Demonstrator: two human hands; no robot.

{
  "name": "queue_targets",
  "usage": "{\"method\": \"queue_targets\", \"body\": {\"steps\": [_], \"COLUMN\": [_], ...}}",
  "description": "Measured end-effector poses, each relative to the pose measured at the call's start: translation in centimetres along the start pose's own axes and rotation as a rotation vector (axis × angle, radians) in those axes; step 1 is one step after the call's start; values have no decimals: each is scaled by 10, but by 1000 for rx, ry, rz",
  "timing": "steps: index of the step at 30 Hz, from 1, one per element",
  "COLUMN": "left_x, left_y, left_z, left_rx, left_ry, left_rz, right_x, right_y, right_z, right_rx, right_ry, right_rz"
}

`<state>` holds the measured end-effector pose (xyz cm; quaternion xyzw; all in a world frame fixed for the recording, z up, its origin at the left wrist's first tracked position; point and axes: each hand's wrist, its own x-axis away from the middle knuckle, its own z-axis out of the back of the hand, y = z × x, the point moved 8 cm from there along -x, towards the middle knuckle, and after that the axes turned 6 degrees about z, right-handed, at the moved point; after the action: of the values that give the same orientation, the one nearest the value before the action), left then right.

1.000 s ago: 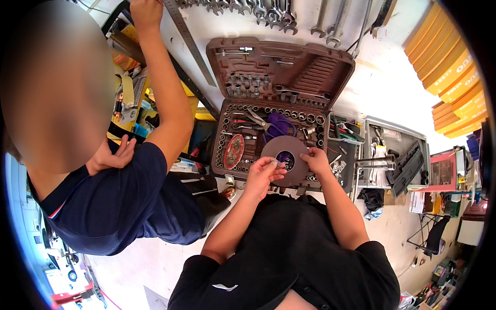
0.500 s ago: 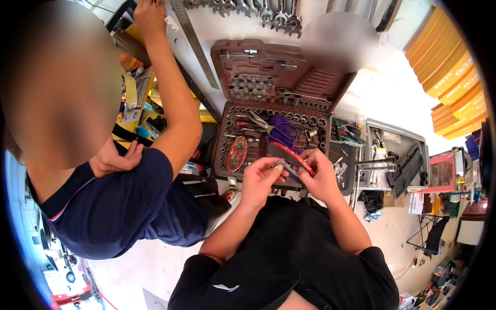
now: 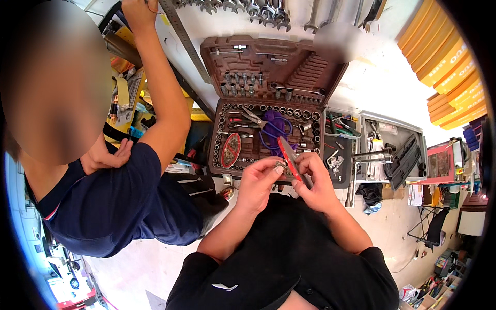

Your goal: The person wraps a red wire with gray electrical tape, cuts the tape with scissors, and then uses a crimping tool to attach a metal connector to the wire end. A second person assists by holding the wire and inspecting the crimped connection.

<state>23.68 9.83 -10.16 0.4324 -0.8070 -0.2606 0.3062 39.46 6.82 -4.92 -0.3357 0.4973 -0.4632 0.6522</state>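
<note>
My right hand (image 3: 316, 182) grips a flat red-edged oval piece (image 3: 287, 154), tilted up over the front of the brown socket case. Beside it, my left hand (image 3: 257, 187) has thumb and fingers pinched on something small, too hidden to name. A second red-rimmed oval piece (image 3: 231, 150) with a speckled grey face lies in the open socket case (image 3: 213, 155). Scissors (image 3: 254, 118) rest blades apart across the sockets, partly over a bunched purple thing (image 3: 279, 124). Rows of sockets (image 3: 247, 78) fill the lid.
A co-worker (image 3: 124, 201) stands close at my left, one arm raised toward the wall. Wrenches (image 3: 268, 13) hang above the case. On the right are a dark tray (image 3: 338, 173), a grey drawer (image 3: 369, 116) with tools and a lug wrench (image 3: 372, 155).
My right hand has turned the oval piece more upright, showing more of its red edge. Both hands stay close together. The view has shifted slightly, moving the case leftward.
</note>
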Motion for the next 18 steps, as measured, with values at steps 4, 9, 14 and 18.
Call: {"method": "queue_targets", "body": {"steps": [4, 9, 14, 18], "left_x": [11, 17, 18, 17], "left_y": [8, 11, 13, 5], "left_z": [-9, -22, -31, -23], "left_rx": [-152, -283, -368, -333], "left_ry": [-15, 4, 55, 106], "left_rz": [-84, -153, -245, -166], "right_x": [1, 2, 6, 7], "right_y": [-16, -23, -25, -23], "right_z": [3, 8, 7, 12], "right_rx": [111, 223, 297, 287], "right_ry": [23, 44, 77, 58], "right_rz": [34, 93, 133, 98]}}
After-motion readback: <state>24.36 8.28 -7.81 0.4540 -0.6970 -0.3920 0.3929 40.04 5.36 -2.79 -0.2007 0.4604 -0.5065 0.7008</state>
